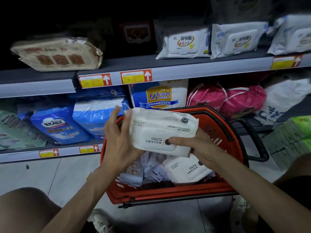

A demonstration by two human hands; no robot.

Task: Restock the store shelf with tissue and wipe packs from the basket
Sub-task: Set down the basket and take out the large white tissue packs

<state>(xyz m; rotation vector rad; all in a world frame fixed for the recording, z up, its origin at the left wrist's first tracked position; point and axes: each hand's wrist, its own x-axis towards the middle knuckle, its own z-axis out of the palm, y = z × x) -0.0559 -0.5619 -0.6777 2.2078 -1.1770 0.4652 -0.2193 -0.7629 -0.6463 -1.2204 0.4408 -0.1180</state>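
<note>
A white wipe pack (pixel 159 128) with a flip lid is held above the red basket (pixel 168 194), lid side towards me. My left hand (pixel 119 140) grips its left end, thumb on the top edge. My right hand (pixel 193 145) holds its right lower side, thumb pressed on the lid. Inside the basket lies a second white wipe pack (pixel 186 170) of the same kind, plus several small clear-wrapped tissue packs (pixel 133 172). The basket stands on the floor against the grey store shelf (pixel 185 68).
The upper shelf carries a beige tissue pack (pixel 58 54) at left and white wipe packs (pixel 185 42) at right, with a gap between. The lower shelf (pixel 25 155) holds blue pad packs (pixel 58 126), pink bags (pixel 225 98). Green tissue bundles (pixel 292 137) stand at right. My knees flank the basket.
</note>
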